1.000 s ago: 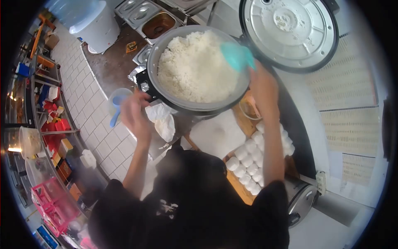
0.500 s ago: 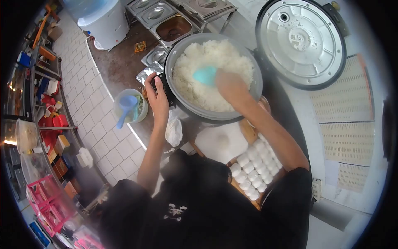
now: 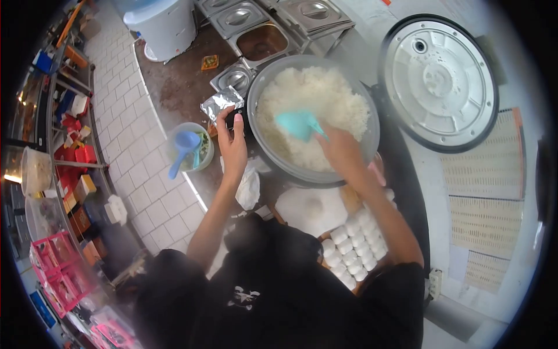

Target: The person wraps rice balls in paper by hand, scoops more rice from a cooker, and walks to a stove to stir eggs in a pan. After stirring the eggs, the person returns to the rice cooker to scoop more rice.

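Observation:
A large round rice cooker full of white rice stands in front of me. My right hand is closed around the handle of a turquoise rice paddle, whose blade is over the rice, toward the left side of the pot. At the cooker's left side, my left hand has its thumb and fingers on the dark side handle. Crumpled foil lies just beyond the left fingertips. The cooker's round metal lid stands raised on the right.
Left of the cooker is a tub with a blue ladle. Nearer me are a crumpled white cloth or bag, a white sheet and rows of white round pieces. Lidded steel pans stand behind.
The view has shifted, so the scene sits further right and lower. My right hand has turned the paddle, and its blade shows more fully now. My left hand remains at the cooker's side.

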`<state>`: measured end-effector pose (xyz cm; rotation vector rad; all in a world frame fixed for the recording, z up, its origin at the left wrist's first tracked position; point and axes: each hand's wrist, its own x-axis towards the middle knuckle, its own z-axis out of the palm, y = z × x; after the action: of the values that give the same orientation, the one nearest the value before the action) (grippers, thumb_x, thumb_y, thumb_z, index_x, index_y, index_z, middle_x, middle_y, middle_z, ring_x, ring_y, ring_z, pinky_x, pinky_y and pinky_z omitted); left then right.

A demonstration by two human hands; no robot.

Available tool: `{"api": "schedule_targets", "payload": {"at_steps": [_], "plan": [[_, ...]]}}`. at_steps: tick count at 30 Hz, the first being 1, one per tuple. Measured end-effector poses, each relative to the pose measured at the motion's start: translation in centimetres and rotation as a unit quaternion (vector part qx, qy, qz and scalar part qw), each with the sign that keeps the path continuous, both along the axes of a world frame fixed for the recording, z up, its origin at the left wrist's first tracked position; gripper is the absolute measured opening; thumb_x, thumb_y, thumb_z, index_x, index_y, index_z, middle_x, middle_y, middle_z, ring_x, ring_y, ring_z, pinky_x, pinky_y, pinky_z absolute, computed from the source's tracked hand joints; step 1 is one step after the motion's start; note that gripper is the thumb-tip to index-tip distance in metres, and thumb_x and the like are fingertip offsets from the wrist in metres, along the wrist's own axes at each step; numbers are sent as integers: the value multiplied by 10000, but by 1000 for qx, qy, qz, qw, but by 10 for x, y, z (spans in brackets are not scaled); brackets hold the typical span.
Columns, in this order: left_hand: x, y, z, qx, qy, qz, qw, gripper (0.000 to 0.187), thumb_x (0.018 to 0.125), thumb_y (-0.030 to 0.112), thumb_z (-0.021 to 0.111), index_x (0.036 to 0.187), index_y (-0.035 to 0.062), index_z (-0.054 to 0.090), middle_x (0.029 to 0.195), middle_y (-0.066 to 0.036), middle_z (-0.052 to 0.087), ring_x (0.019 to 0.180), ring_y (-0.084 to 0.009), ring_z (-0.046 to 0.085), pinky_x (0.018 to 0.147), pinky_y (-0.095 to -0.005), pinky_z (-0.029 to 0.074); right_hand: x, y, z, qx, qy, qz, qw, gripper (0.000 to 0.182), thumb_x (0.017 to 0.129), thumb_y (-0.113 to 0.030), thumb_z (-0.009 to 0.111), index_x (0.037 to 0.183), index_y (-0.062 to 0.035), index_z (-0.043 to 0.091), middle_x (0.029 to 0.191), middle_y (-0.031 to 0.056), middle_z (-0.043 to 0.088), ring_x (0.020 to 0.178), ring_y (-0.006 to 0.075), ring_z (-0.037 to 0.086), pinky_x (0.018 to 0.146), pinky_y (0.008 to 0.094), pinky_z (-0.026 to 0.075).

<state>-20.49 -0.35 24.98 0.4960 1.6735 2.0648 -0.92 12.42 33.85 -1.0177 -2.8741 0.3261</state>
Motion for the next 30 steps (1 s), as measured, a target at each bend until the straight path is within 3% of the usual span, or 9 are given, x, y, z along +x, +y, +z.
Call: {"api": "schedule_targets", "payload": {"at_steps": [1,5,8,16,20,23,26,28,30], "plan": [[-2,-1,-1,-7,-8,-12,1000,290,1006,258,493,1234,79,506,1139,-5,528,818,-46,438,674,-187,368,1,-8,-11,92,-25,23,995,419,961,-249,518,1339,-77,468,710,173,629,704,350,648,563,451,500],[1,-1,3,-10,-16,-21,1000,284,1005,247,491,1238,86,505,1181,-1,522,807,-28,433,667,-176,362,14,4,-18,91,-3,13,996,377,970,-228,498,1314,-72,481,690,196,619,687,367,643,556,471,495],[2,0,8,-6,-12,-6,1000,287,1002,246,493,1243,89,507,1193,-5,520,815,-30,435,679,-174,363,10,10,-11,-3,-38,-50,998,307,975,-220,484,1232,-52,506,660,206,607,652,395,630,556,490,485],[1,0,5,19,-28,-8,999,263,998,222,493,1224,90,521,964,28,488,706,-33,372,622,-189,315,-5,3,4,-95,-74,95,988,225,970,-211,489,1025,3,528,667,244,593,661,440,610,592,508,481],[1,3,3,32,-35,6,999,258,993,205,493,1220,88,528,883,41,452,683,-34,352,604,-197,297,-6,-7,23,-155,-89,85,980,246,965,-217,498,1026,15,551,687,261,595,691,442,611,618,519,470],[-2,2,-6,11,-3,14,1000,259,989,194,495,1222,87,531,844,52,428,681,-32,348,598,-199,288,-7,-3,33,-241,-153,35,958,334,963,-191,475,1235,-11,545,811,287,624,767,471,596,705,485,493],[-1,7,-3,29,-9,9,1000,264,986,189,497,1227,85,531,843,51,434,690,-33,353,602,-199,292,-6,23,4,-237,-56,104,964,330,961,-201,492,1211,-2,572,787,246,646,700,384,627,672,432,499],[1,6,-1,16,16,28,999,271,984,190,501,1231,83,528,905,35,477,725,-40,381,638,-194,320,-5,35,13,-363,-77,66,926,310,949,-235,534,1147,-15,627,762,151,658,653,245,618,652,367,487],[0,1,1,6,-2,-3,1000,279,983,194,504,1236,79,522,995,17,506,749,-44,392,672,-189,335,-2,53,6,-480,-97,4,872,293,943,-239,547,1118,-27,647,745,105,648,662,196,603,656,346,479]]}}
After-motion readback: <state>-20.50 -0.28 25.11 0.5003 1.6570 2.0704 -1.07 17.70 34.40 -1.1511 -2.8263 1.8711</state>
